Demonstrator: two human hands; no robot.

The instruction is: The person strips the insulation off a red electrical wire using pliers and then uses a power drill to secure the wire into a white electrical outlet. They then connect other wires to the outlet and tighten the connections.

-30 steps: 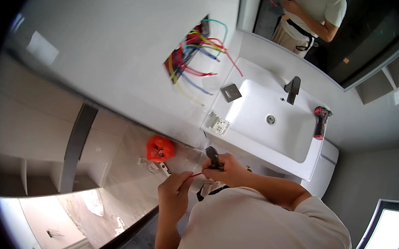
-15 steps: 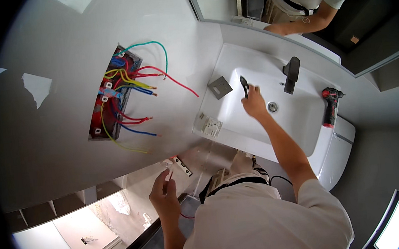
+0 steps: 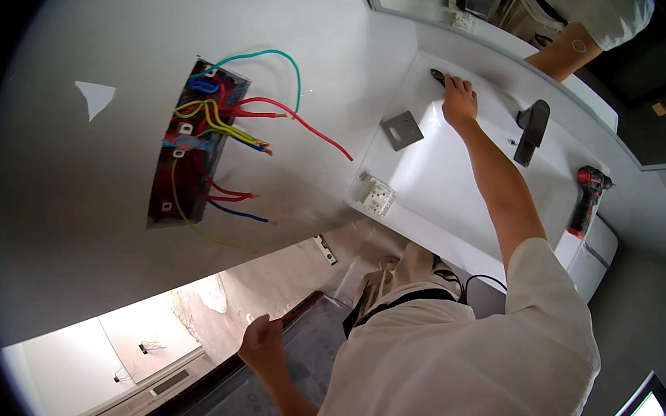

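At the back left corner of the white washbasin [image 3: 470, 188], my right hand [image 3: 460, 103] has its fingers closed on a small black hand tool [image 3: 438, 77]. Most of the tool is hidden, so its kind cannot be told. My left hand [image 3: 263, 345] is raised low on the left, thumb and fingers pinched together; what they hold, if anything, I cannot make out. A grey faceplate [image 3: 403, 130] and a white socket module [image 3: 377, 197] lie on the basin's left rim. From a long wall box [image 3: 176, 174], red, blue, yellow and green wires [image 3: 244, 136] stick out with bared ends.
A red and black cordless drill [image 3: 588, 200] lies on the basin's right rim, beside the dark tap [image 3: 532, 133]. Behind the basin runs a mirror [image 3: 410, 7]. A white toilet [image 3: 591, 261] stands at the right, and a spirit level [image 3: 325, 249] is on the floor.
My right hand has carried the black tool from over the bowl to the basin's back left corner. My left hand has dropped lower. The whole view has shifted.
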